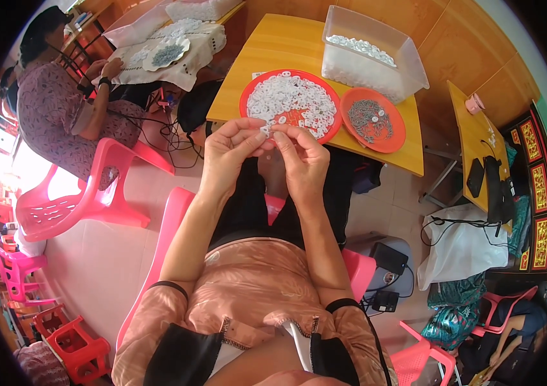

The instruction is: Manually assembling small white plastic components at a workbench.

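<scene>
In front of me my left hand (235, 149) and my right hand (303, 159) meet at their fingertips. Pinched between them is a small white plastic piece (265, 130) with a hole, partly covered by the fingers. Just beyond my hands, a red round tray (337, 110) carries a heap of similar small white plastic pieces (286, 93). To its right, an orange-red plate (394, 143) bears a pile of small grey metal parts (366, 119) with a couple of white pieces lying on top.
A translucent bin (376, 77) of white pieces stands at the back of the yellow table (273, 38). To the left, another person (74, 109) works at a cloth-covered table (206, 48). Cables (164, 132) trail between us. A pink chair (87, 193) stands left.
</scene>
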Demonstrator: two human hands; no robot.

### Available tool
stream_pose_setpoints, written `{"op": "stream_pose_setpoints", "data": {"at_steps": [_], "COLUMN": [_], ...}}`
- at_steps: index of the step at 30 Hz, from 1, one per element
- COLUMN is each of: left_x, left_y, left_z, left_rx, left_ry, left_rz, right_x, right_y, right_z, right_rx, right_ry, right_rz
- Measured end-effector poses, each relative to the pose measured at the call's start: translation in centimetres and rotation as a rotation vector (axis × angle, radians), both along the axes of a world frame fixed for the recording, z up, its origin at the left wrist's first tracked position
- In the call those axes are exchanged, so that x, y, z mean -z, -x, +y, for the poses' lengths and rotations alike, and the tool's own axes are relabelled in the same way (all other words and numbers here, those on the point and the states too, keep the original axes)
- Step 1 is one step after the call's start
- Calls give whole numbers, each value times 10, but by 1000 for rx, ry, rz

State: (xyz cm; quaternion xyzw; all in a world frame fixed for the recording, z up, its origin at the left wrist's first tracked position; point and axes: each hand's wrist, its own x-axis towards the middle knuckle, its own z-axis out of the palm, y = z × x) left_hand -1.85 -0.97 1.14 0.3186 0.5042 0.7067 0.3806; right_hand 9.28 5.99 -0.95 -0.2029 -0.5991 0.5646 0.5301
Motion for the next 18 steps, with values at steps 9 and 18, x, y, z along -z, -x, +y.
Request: {"op": "stream_pose_setpoints", "data": {"at_steps": [9,18], "left_x": [-3,-5], "left_y": [0,0], "left_z": [-3,-4], "left_rx": [-6,-21], "left_ry": [22,44], "left_rz": [10,24], "right_x": [-3,-2], "right_y": [-2,-4], "right_z": [2,2], "right_rx": [62,18], "right_ry": [-136,-111], "right_rz": [-54,-111]}}
